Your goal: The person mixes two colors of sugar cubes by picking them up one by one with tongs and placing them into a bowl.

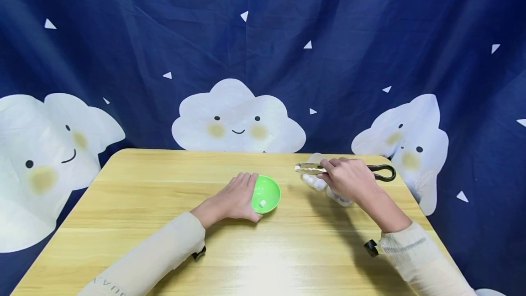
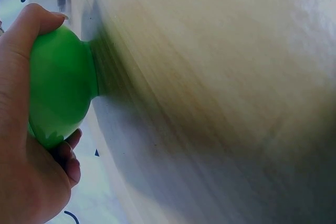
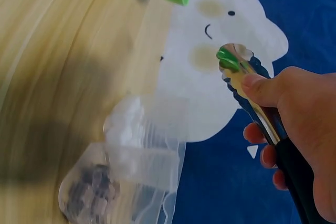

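My left hand [image 1: 238, 198] holds a small green bowl [image 1: 272, 191] by its left side, thumb and fingers on opposite sides of the rim. One white cube [image 1: 263, 203] lies inside the bowl. From the side, the left wrist view shows the bowl [image 2: 60, 85] upright, its foot at the tabletop. Metal tongs [image 1: 310, 168] with a black handle are gripped in my right hand [image 1: 349, 177], raised above the table and pointing left. A small white piece [image 1: 297, 168] appears at their tips in the head view. Green shows on the tongs [image 3: 247, 80] in the right wrist view, probably a reflection.
Below my right hand stands a clear plastic container [image 3: 142, 166] with compartments. White pieces [image 1: 314, 182] fill one part; dark or clear cubes [image 3: 94, 192] sit in another. The wooden table [image 1: 164, 172] ends at a blue curtain [image 1: 263, 35] with clouds.
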`<state>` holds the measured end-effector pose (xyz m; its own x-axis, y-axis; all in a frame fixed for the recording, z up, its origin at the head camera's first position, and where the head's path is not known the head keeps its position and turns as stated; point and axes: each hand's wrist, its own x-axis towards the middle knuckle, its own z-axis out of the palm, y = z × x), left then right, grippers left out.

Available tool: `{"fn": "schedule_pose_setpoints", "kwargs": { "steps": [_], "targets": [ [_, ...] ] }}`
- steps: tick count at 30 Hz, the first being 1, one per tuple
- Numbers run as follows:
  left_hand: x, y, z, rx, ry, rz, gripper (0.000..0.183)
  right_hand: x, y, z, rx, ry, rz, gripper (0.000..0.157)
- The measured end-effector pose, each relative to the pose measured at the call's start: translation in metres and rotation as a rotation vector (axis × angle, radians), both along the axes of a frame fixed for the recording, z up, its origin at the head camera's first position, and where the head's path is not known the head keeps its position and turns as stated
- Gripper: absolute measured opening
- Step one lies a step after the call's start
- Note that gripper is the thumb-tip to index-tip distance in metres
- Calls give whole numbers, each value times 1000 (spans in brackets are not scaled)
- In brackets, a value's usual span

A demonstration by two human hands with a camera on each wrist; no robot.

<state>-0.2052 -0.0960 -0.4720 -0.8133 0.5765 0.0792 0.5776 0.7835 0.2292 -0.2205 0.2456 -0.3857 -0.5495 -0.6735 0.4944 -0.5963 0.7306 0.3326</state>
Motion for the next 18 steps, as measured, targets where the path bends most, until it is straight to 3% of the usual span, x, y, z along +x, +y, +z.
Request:
{"fn": "schedule_pose_setpoints", "kwargs": {
  "steps": [18],
  "targets": [
    [-2,1,0,9,-8,-2,123,13,-31,-6,-5,-17,51,30]
  ]
}}
